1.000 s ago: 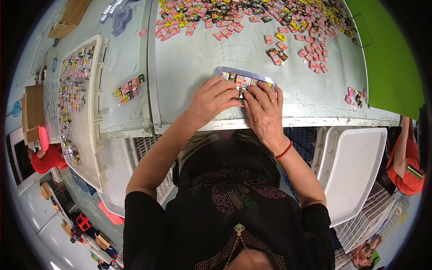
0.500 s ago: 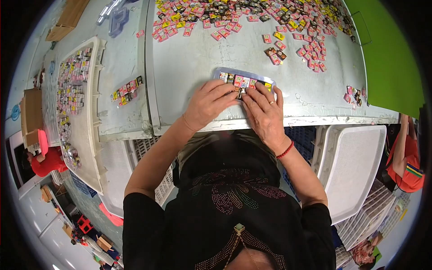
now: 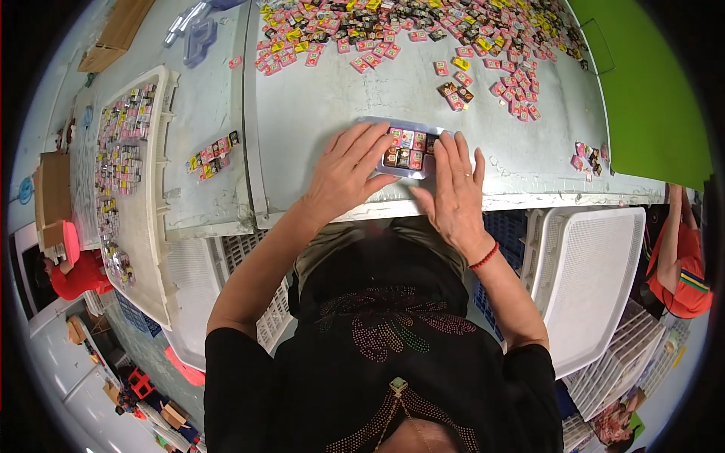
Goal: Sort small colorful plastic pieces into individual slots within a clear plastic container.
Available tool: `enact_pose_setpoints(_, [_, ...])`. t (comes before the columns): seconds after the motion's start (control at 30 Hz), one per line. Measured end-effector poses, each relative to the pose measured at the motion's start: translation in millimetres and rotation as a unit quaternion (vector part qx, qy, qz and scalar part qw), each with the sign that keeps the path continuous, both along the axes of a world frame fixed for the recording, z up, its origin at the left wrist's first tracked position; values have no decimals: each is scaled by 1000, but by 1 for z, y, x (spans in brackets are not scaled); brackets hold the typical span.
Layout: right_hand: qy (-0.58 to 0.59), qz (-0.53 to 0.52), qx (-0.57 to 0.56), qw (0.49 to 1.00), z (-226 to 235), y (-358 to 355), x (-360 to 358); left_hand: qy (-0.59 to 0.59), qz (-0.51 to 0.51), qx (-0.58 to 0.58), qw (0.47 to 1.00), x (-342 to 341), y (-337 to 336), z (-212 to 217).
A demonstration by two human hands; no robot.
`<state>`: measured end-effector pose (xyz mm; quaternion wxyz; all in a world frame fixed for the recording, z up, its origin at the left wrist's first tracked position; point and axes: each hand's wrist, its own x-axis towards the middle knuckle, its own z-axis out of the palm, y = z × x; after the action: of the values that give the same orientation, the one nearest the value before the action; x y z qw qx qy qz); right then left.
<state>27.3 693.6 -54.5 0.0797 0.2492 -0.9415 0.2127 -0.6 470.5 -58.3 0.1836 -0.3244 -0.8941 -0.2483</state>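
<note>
Both hands flat on a small clear tray at the table's near edge.

The left hand (image 3: 349,175) and right hand (image 3: 453,190) lie palm down, fingers extended and slightly spread, covering the ends of the tray (image 3: 408,149) of small packets; loose packets (image 3: 423,34) lie scattered beyond on the table (image 3: 325,98).

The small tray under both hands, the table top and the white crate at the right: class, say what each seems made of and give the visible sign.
Small tray: probably thin clear plastic, since its bluish rim looks glossy and see-through. Table top: perhaps painted metal or board, pale grey, matt and scuffed; the look leaves it open. White crate: likely moulded plastic, with a fine mesh face and rounded rim.
</note>
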Motion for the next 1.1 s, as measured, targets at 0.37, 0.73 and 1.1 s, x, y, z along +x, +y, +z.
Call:
enact_pose_setpoints(0.37, [-3, 16, 10, 1000, -6, 2, -3, -65, -47, -54, 995, -12, 16, -7])
enact_pose_setpoints(0.73, [-3, -42, -22, 999, -6, 2, -1, -64, -47, -60, 995, -13, 17, -5])
enact_pose_setpoints(1.1, [25, -46, 57, 997, -14, 0, 3, -68, -42, -83, 993, -11, 18, -3])
